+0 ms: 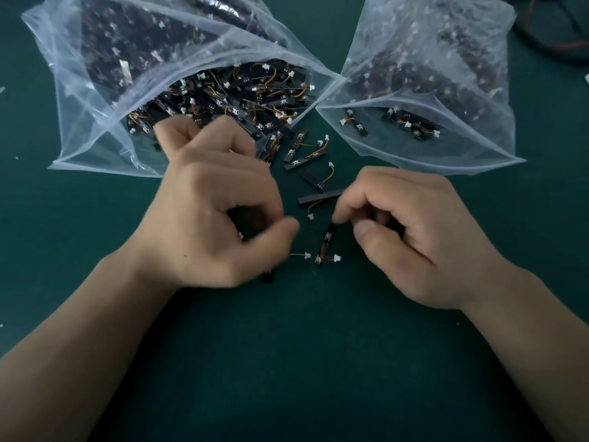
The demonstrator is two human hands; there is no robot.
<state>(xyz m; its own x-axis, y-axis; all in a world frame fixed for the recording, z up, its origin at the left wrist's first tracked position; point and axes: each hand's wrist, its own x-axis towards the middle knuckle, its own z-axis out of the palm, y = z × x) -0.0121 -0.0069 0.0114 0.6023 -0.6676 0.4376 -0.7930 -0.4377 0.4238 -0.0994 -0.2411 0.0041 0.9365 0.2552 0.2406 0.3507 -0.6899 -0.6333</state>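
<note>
On the green mat, my left hand (pixel 216 212) is curled round a small black strip module. Its dark end (pixel 267 277) pokes out below the palm, and a thin wire with a white plug (pixel 307 255) trails to the right. My right hand (pixel 414 231) has its fingers curled. Its index fingertip touches the upper end of another black strip (pixel 328 242), while the thumb stays apart from it. That strip lies on the mat with an orange wire and a white plug (pixel 337 258).
A large clear bag (pixel 95 129) full of the same wired strips lies open at the upper left, behind my left hand. A second clear bag (pixel 478 145) with fewer strips lies at the upper right. Several loose strips (pixel 320 196) are scattered between the bags. Cables (pixel 561 36) lie in the far right corner.
</note>
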